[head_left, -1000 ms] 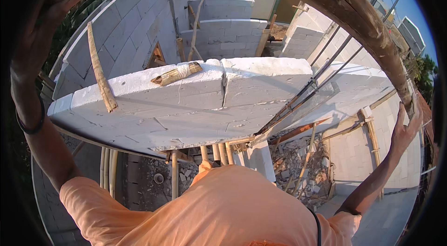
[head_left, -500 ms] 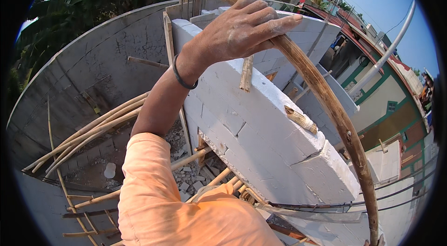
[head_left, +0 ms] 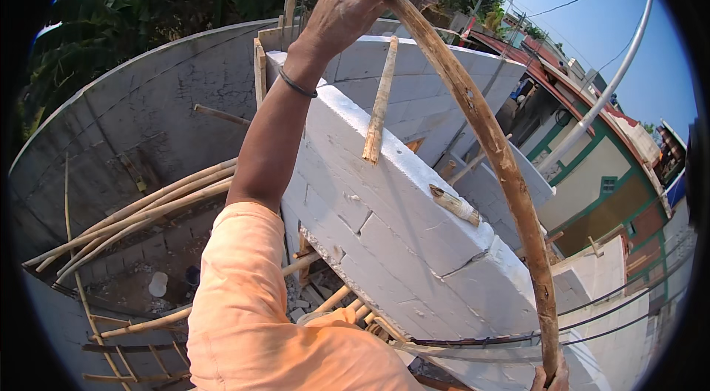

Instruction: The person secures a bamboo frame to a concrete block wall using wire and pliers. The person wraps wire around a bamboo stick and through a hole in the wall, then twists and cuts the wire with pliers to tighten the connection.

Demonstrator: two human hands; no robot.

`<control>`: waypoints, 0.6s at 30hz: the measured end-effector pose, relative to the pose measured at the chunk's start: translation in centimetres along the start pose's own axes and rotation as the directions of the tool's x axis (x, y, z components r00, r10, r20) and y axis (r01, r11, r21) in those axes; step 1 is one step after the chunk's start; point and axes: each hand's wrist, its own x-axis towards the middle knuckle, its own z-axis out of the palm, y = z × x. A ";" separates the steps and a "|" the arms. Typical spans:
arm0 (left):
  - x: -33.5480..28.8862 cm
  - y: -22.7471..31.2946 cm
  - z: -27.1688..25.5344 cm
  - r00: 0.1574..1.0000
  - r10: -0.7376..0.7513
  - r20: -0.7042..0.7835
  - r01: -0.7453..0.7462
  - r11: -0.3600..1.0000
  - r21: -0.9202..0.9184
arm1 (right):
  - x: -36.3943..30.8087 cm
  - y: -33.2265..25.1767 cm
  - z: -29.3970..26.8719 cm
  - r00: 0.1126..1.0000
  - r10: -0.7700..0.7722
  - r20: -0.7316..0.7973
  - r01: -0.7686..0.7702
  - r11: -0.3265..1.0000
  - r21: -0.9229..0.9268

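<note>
A long, curved wooden pole (head_left: pixel 484 113) runs from the top of the view down to the lower right. My left hand (head_left: pixel 355 8), dusty with pale powder, is raised far out and closed over the pole's upper part. At the lower edge my right hand (head_left: pixel 551 379) shows only in part, its fingers round the pole's lower end. Beneath the pole stands a white block wall (head_left: pixel 399 221). A bamboo stick (head_left: pixel 381 99) juts up from beside the wall's top, and a short, split bamboo piece (head_left: pixel 454 204) lies on the top edge.
Several bamboo poles (head_left: pixel 148 212) lean at the left before a grey plastered wall (head_left: pixel 177 95). Rubble (head_left: pixel 299 309) lies below. Dark rods (head_left: pixel 473 339) cross at the lower right. A metal pipe (head_left: pixel 599 102) slants past a green-trimmed building (head_left: pixel 577 187).
My left hand has moved up and to the left, the arm straighter. The pole has shifted left with it. My right hand has come further into view on the pole's lower end.
</note>
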 end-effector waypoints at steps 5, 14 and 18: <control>-7.8 0.8 -2.7 0.948 -0.302 0.103 0.310 0.948 -0.079 | -0.7 -4.5 -4.1 0.974 -0.227 0.015 0.224 0.968 0.113; -21.8 3.0 1.0 0.589 -0.779 0.212 0.741 0.626 0.242 | 0.4 -18.3 -3.1 0.891 -0.432 -0.139 0.430 0.706 0.563; -22.4 12.9 -0.8 -0.203 -0.924 0.323 0.830 -0.338 -0.444 | 2.2 -23.3 -4.4 0.899 -0.426 -0.106 0.384 0.645 0.661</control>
